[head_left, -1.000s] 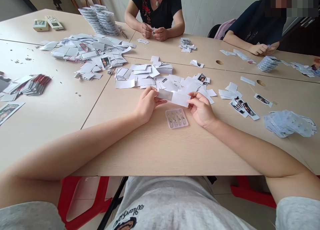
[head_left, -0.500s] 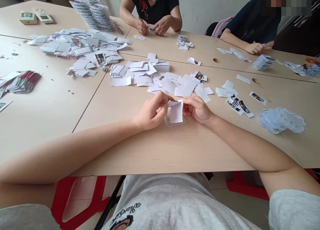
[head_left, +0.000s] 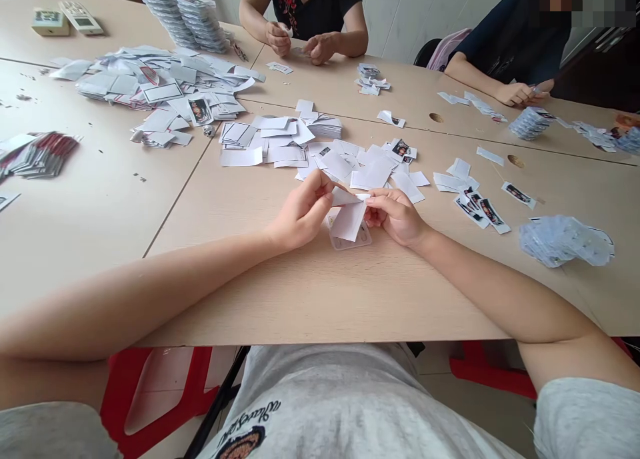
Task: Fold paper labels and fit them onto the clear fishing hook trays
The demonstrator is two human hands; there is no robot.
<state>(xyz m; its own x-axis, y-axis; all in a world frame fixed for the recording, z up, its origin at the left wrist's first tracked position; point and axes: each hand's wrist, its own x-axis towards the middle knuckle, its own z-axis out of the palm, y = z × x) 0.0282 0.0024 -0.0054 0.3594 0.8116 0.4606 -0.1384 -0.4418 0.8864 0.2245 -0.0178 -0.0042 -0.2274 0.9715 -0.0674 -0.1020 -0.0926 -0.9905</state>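
Both my hands pinch a folded white paper card (head_left: 349, 218) at the middle of the table. My left hand (head_left: 303, 212) holds its upper left part between thumb and fingers. My right hand (head_left: 394, 214) grips its right edge. Directly below the card lies a clear plastic blister tray (head_left: 351, 239), mostly hidden by the paper, and its contents cannot be seen. The card's printed side is not visible from here.
Loose white paper cards and printed photo slips (head_left: 480, 209) cover the tables ahead. Stacked clear blister trays (head_left: 187, 22) stand at the far left. Two seated co-workers' hands (head_left: 295, 44) handle small pieces across the table. Remote controls (head_left: 80, 17) lie in the far corner.
The flat white paper strip has been folded over, and my hands have moved closer together above the blister tray. The camera has tilted slightly, shifting the tables upward in view.
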